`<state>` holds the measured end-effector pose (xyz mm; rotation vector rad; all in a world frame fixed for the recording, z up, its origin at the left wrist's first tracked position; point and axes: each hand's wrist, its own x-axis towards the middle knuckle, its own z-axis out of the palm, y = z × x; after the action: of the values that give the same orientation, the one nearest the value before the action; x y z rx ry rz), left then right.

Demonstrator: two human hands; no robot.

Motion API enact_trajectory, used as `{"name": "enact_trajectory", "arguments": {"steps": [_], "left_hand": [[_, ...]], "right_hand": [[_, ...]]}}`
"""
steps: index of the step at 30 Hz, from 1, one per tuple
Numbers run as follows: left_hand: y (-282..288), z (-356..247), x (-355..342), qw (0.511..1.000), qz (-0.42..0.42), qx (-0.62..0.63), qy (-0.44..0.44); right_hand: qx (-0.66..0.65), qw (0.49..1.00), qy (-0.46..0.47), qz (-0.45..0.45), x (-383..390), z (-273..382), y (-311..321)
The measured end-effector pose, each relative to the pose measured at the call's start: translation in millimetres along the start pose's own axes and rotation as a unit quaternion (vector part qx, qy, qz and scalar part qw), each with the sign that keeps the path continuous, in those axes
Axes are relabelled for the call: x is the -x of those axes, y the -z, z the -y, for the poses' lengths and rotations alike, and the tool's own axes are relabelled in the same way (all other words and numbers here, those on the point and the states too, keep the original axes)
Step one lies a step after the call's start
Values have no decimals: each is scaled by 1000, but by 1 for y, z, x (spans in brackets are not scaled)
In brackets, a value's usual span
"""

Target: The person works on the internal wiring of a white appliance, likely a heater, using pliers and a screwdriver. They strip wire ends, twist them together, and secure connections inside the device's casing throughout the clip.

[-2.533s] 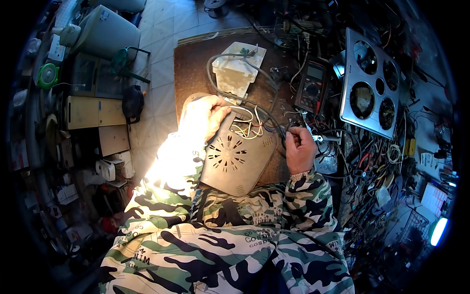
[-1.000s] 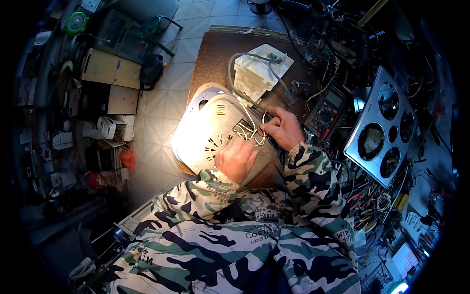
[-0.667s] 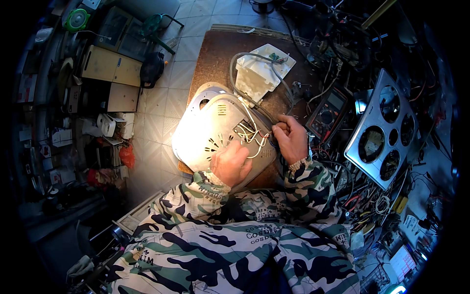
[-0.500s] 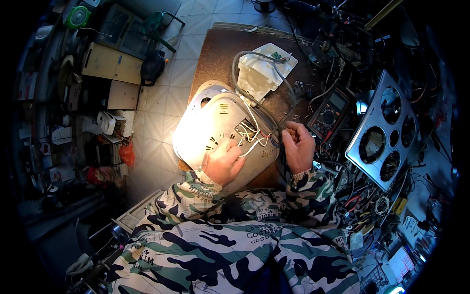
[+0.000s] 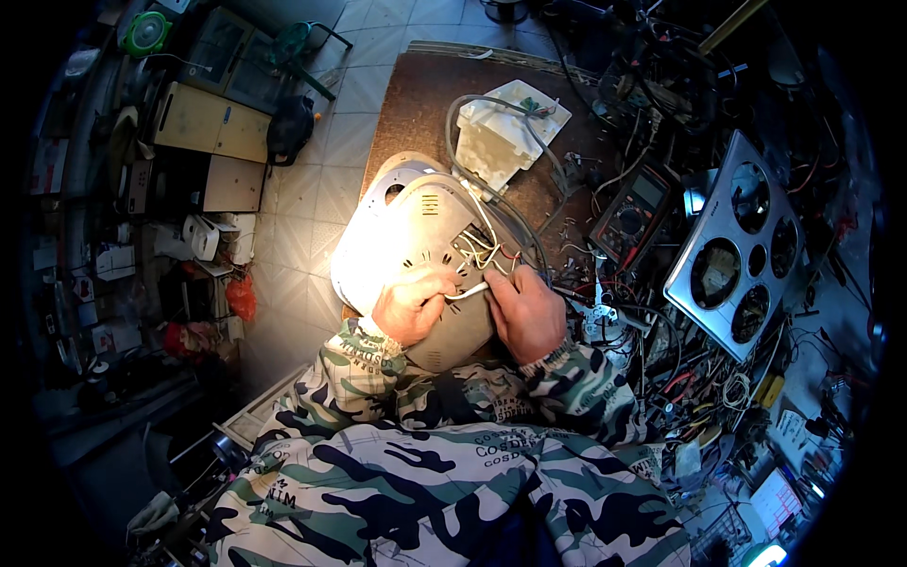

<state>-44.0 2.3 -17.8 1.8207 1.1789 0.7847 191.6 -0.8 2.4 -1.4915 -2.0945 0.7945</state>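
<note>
A beige rounded appliance housing with vent slots lies in front of me, brightly lit on its left side. Several thin wires come out of a dark opening in its face. My left hand is closed over the housing, pinching a white wire. Just to the right, my right hand closes its thumb and fingers on the other end of this same wire. The fingertips hide both of its ends. A grey power cable runs along the housing's right edge and loops above it.
The brown table also bears an off-white plastic part. A multimeter lies to the right. Beyond it a silver panel with round holes leans over tangled wires and hand tools. A cabinet stands at the left.
My right hand has moved left and a little down, from the housing's right edge to the white wire. My left hand has shifted slightly left and down.
</note>
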Motion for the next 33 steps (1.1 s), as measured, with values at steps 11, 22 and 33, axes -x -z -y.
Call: {"name": "enact_trajectory", "arguments": {"steps": [11, 22, 33], "left_hand": [[2, -48, -13, 981, -68, -181, -19], [-16, -44, -4, 994, -66, -72, -39], [-17, -50, -7, 995, -56, -63, -45]], "right_hand": [[-50, 996, 54, -46, 1, 20, 13], [-198, 978, -36, -57, 10, 12, 44], [-134, 988, 64, -49, 5, 15, 29]]}}
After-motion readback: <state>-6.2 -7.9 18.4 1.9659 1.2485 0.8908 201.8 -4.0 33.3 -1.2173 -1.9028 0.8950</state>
